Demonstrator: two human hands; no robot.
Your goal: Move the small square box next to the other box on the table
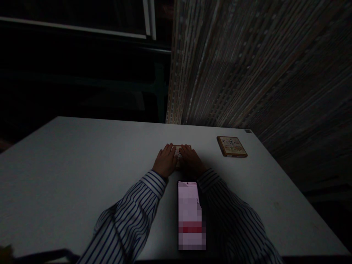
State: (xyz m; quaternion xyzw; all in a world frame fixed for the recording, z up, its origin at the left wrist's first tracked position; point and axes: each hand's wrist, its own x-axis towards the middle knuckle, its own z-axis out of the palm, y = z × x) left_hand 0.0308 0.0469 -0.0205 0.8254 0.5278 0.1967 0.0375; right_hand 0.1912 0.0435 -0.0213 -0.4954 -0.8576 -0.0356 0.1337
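Observation:
Both of my hands rest on a small flat box (pixel 178 148) lying on the white table (pixel 82 165), palms down. My left hand (pixel 165 160) covers its left part and my right hand (pixel 191 159) covers its right part, so only a sliver of the box's top edge and middle shows. Both arms wear blue-striped white sleeves. A second flat brown box (pixel 231 146) with a printed lid lies on the table to the right, apart from my hands.
A lit phone (pixel 190 215) lies on the table between my forearms, near the front edge. A tall stack of flat cardboard sheets (pixel 247 66) rises behind the table at the right. The room to the left is dark.

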